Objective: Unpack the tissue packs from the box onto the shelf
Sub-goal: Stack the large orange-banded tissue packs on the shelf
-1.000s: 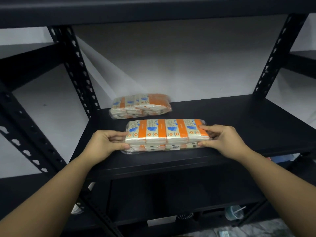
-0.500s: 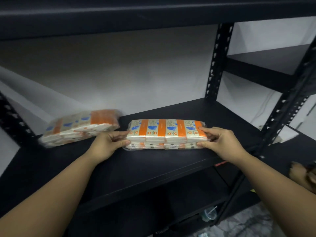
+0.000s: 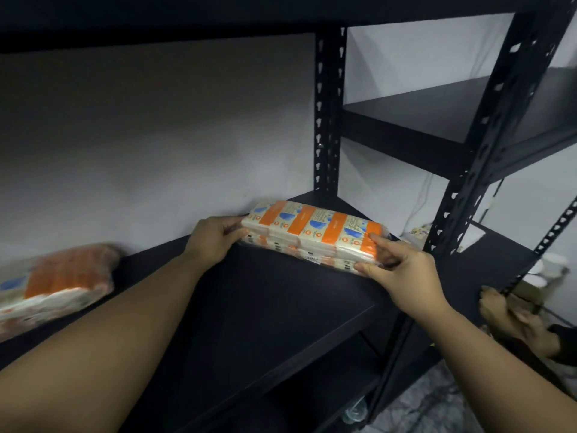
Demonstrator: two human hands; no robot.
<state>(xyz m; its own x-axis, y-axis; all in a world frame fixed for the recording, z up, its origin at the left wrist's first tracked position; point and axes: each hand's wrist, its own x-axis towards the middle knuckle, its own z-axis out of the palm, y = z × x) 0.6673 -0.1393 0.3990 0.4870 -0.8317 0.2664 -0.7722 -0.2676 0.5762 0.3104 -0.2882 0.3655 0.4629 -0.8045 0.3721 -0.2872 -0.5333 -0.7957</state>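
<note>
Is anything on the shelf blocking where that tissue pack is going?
Nothing visible. Both hands, left hand and right hand, hold the tissue pack over bare shelf; the other pack lies far left.

**Room and obstacles around the hands**

Between the left hand and the right hand the tissue pack fills the gap, gripped at both ends. Behind the hands the wall closes off the shelf. Toward the person the shelf board lies bare. Well out to the left of the left hand a second tissue pack lies on the board, with bare board between. Just right of the right hand stands the front upright post; behind the pack, the rear post. Overhead runs the upper shelf.
</note>
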